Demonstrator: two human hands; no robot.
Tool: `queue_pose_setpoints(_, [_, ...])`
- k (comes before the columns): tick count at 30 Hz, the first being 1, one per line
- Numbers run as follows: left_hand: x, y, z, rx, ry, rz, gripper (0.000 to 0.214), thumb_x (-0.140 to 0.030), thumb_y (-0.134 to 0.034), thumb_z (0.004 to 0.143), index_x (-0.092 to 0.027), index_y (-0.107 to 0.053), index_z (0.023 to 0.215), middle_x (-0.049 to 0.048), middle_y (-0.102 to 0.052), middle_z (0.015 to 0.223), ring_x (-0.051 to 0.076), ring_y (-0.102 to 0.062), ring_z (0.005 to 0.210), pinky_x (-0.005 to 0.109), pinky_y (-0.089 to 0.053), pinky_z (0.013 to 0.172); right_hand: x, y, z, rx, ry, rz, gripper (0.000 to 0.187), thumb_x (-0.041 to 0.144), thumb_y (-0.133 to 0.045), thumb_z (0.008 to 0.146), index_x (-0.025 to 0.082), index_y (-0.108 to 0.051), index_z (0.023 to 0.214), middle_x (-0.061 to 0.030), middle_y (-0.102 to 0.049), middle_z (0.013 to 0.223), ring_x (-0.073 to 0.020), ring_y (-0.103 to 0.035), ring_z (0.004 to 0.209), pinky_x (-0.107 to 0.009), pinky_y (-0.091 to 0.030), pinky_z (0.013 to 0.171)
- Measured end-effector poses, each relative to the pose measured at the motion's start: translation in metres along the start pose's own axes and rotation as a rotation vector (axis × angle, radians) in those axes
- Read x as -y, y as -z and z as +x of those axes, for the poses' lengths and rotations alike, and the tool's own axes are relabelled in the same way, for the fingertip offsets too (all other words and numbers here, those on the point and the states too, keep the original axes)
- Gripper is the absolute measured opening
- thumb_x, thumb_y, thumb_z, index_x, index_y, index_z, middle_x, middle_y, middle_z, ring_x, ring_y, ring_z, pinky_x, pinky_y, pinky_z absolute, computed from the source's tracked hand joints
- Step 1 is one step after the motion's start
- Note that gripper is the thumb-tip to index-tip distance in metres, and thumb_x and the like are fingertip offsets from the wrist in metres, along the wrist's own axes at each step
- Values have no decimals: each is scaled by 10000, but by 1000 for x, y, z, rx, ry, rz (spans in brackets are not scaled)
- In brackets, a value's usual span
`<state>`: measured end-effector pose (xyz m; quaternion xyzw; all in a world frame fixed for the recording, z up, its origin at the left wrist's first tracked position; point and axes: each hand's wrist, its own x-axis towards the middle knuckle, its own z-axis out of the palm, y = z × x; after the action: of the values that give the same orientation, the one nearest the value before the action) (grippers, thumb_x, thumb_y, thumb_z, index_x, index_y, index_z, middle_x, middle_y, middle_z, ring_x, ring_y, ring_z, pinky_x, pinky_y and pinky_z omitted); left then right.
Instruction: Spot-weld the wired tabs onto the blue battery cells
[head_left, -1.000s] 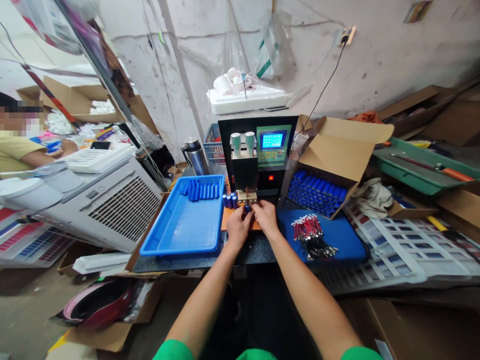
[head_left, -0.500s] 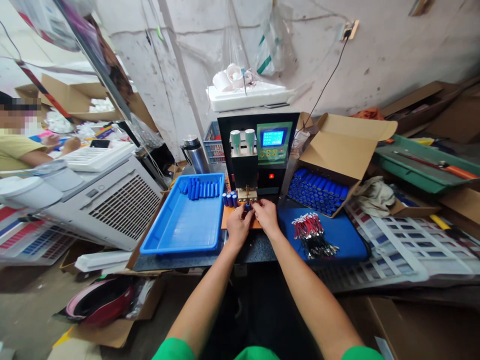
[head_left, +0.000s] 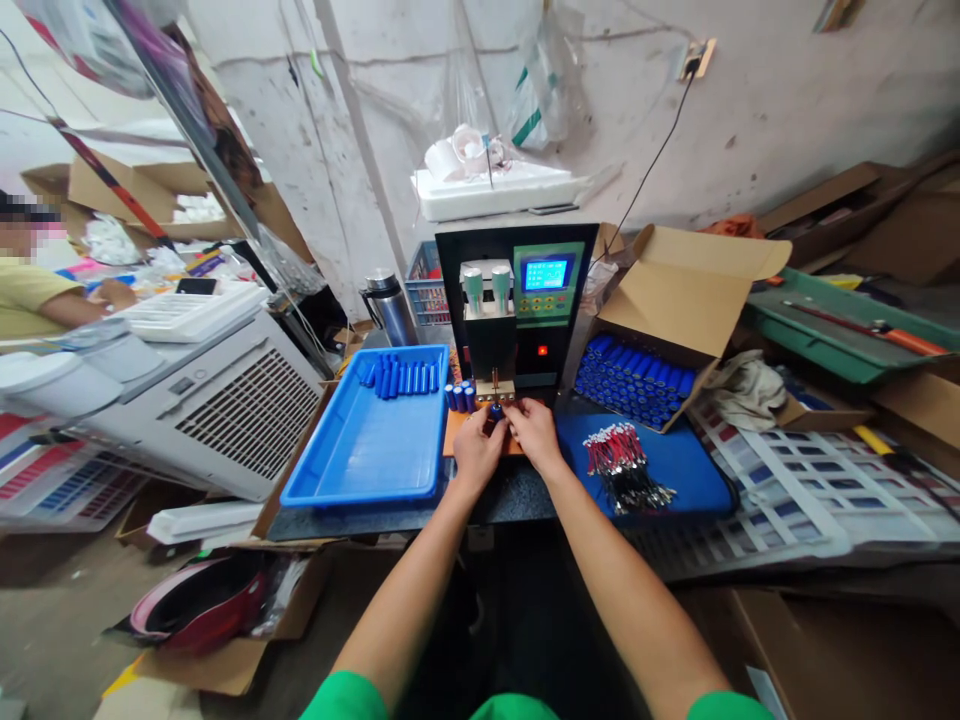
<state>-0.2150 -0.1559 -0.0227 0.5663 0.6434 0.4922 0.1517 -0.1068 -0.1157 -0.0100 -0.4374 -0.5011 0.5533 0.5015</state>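
Observation:
My left hand [head_left: 477,449] and my right hand [head_left: 534,433] meet under the electrode head of a black spot welder [head_left: 517,310]. Together they pinch a small blue battery cell [head_left: 495,410] held upright against the welder's pins. Both hands have their fingers closed around it, resting on an orange pad [head_left: 457,440]. A few blue cells [head_left: 459,397] stand just left of the welder head. A bundle of red and black wires [head_left: 622,465] lies on a blue mat [head_left: 690,475] to the right of my right hand.
A blue tray [head_left: 367,445] with a row of cells [head_left: 401,380] sits to the left. An open cardboard box [head_left: 675,300] full of blue cells stands at the right. An air cooler [head_left: 187,400], a steel flask [head_left: 388,308] and another person [head_left: 37,290] are at the left.
Both hands stay at the welder with the cell. The view has shifted slightly; the person at the far left has moved an arm.

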Motion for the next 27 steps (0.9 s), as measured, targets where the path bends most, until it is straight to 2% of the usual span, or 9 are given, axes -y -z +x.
queue_pose_setpoints(5, [-6, 7, 3, 48, 4, -59, 209, -318, -606, 861, -161, -704, 958, 36, -676, 802, 148, -581, 691, 237, -416, 640, 9, 12, -27, 7, -33, 74, 311, 468, -689, 666, 185, -568, 708, 64, -483, 493, -89, -401, 419, -201, -315, 396])
queue_pose_setpoints(9, [-6, 12, 2, 82, -28, -127, 188, -326, -633, 830, -144, -682, 835, 0, -612, 684, 130, -537, 627, 232, -402, 606, 7, 29, -59, -1, -9, 71, 321, 470, -699, 688, 177, -576, 735, 59, -491, 506, -84, -403, 416, -195, -306, 391])
queue_pose_setpoints(12, [-5, 11, -6, 68, -58, -180, 209, -330, -640, 825, -147, -701, 906, 4, -624, 706, 130, -548, 630, 239, -430, 615, 1, 38, -87, 16, 29, 59, 320, 479, -686, 730, 177, -579, 737, 43, -508, 536, -88, -421, 436, -200, -315, 404])
queue_pose_setpoints(16, [-10, 7, -20, 40, -97, -248, 284, -333, -656, 827, -164, -704, 1050, 55, -710, 912, 162, -643, 779, 281, -507, 737, -13, 42, -119, 59, 53, 15, 296, 468, -662, 775, 185, -581, 745, 34, -511, 564, -104, -440, 471, -210, -337, 425])
queue_pose_setpoints(19, [-20, 3, -27, 36, -89, -259, 300, -349, -675, 830, -176, -700, 1073, 76, -724, 1017, 189, -676, 900, 303, -529, 807, -34, 44, -138, 77, 35, -25, 266, 443, -628, 807, 188, -579, 750, 40, -496, 554, -110, -437, 477, -215, -341, 446])
queue_pose_setpoints(22, [-33, -4, -26, 56, -99, -322, 357, -355, -687, 830, -181, -664, 1140, 76, -725, 1033, 190, -690, 918, 317, -548, 847, -68, 49, -162, 112, 10, -97, 219, 380, -593, 824, 182, -594, 731, 25, -530, 587, -121, -475, 521, -223, -365, 495])
queue_pose_setpoints(25, [-47, -17, -17, 98, -126, -356, 441, -375, -685, 839, -192, -616, 1234, 73, -722, 1058, 180, -701, 892, 330, -567, 859, -109, 57, -189, 127, 2, -215, 165, 282, -557, 821, 174, -613, 709, -2, -589, 636, -140, -536, 592, -239, -401, 569])
queue_pose_setpoints(27, [-56, -31, -6, 134, -145, -312, 442, -403, -664, 857, -195, -620, 1245, 78, -723, 1078, 186, -704, 897, 348, -574, 874, -132, 62, -204, 92, 18, -286, 165, 245, -528, 832, 174, -616, 711, -8, -598, 638, -148, -549, 602, -247, -405, 586])
